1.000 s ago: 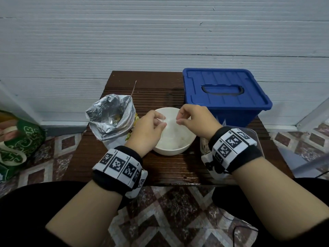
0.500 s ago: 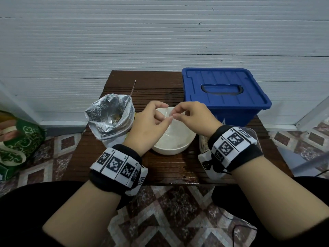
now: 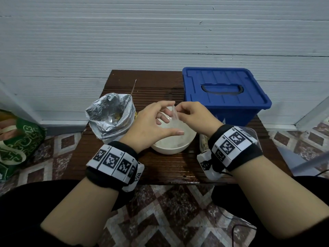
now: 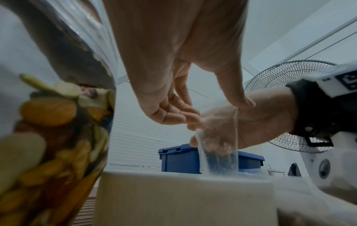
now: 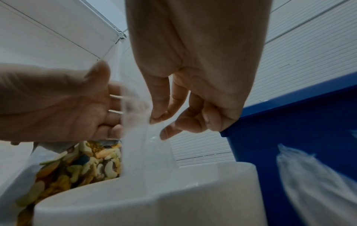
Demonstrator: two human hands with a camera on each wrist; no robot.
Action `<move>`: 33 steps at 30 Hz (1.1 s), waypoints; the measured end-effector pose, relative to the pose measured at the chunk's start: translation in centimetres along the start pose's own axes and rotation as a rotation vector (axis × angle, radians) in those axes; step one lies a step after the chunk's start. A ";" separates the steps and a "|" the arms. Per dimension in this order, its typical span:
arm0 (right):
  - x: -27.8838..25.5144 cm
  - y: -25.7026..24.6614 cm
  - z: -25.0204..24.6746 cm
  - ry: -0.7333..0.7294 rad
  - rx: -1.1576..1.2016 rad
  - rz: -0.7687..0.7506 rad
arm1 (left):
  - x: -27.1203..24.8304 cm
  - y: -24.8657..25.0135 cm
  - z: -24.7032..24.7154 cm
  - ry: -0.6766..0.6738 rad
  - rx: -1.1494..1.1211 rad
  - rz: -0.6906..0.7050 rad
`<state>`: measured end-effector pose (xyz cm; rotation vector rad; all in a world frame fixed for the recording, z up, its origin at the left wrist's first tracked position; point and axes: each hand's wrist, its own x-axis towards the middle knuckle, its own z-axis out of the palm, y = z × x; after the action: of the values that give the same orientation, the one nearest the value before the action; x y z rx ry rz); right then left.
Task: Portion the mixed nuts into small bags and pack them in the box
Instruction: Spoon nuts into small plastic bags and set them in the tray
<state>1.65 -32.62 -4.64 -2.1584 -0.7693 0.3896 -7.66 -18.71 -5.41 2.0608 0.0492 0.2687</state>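
A small clear plastic bag [image 3: 174, 115] hangs over the white bowl [image 3: 170, 149] at the middle of the table. My right hand [image 3: 178, 111] pinches the bag's top edge between thumb and fingertips [image 5: 154, 118]. My left hand [image 3: 169, 120] is beside the bag with fingers spread and relaxed; its thumb and fingertips [image 4: 191, 117] touch the bag's [image 4: 220, 137] upper edges. The small bag looks empty. An open foil bag of mixed nuts [image 3: 110, 118] stands left of the bowl. The blue box [image 3: 222, 90] sits at the back right with its lid on.
A clear plastic container [image 3: 249, 132] lies partly under my right wrist, at the table's [image 3: 160, 168] right edge. A thin stick [image 3: 133, 86] pokes out behind the foil bag. A green bag [image 3: 17, 139] sits on the tiled floor at the left. A fan [image 4: 286, 79] stands to the right.
Both hands rose from the bowl with the small bag. My left hand's fingers have spread apart from a closer pinch, while the right keeps its pinch on the bag's top.
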 end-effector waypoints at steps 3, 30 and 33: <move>-0.2 -0.2 -0.1 0.006 0.028 0.021 | 0.0 -0.2 0.1 0.043 0.051 0.030; -0.6 -1.4 -0.7 0.073 0.285 0.111 | 0.0 -0.9 0.1 0.180 0.171 0.124; -0.6 -1.3 -0.8 0.098 0.258 0.117 | 0.0 -0.7 0.1 0.205 0.165 0.143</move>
<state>1.09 -32.80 -3.16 -1.9677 -0.5098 0.4159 -7.58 -18.47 -6.07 2.1968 0.0506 0.5815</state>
